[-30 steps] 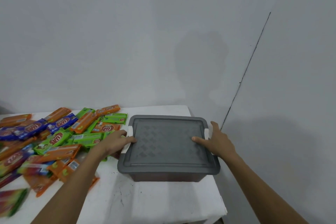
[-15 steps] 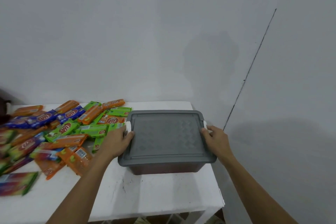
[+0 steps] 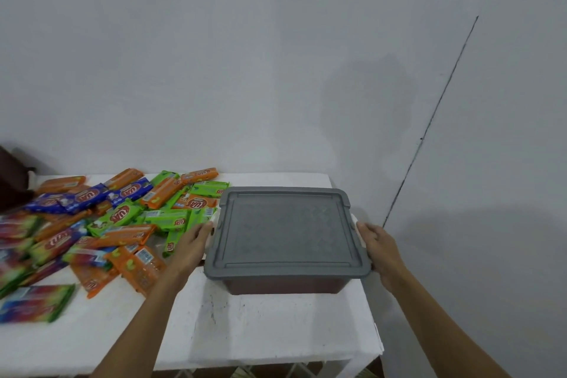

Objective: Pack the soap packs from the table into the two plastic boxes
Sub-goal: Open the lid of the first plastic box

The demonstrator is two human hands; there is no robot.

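Note:
A plastic box (image 3: 285, 284) with a grey lid (image 3: 285, 227) on it stands at the right end of the white table (image 3: 245, 331). My left hand (image 3: 191, 244) grips its left side at the white latch. On the opposite side, my right hand (image 3: 379, 244) holds the right side at the other latch. A heap of soap packs (image 3: 122, 218), orange, green, blue and rainbow-coloured, lies spread over the left half of the table. What the box holds is hidden by the lid.
A grey wall stands right behind the table, with a corner seam (image 3: 429, 123) to the right. The table's right edge (image 3: 376, 325) is close beside the box. A dark object (image 3: 12, 181) shows at the far left edge.
Both hands slid from the top of the lid outward to the box's two sides at the latches. The view has tilted, showing more of the table's front.

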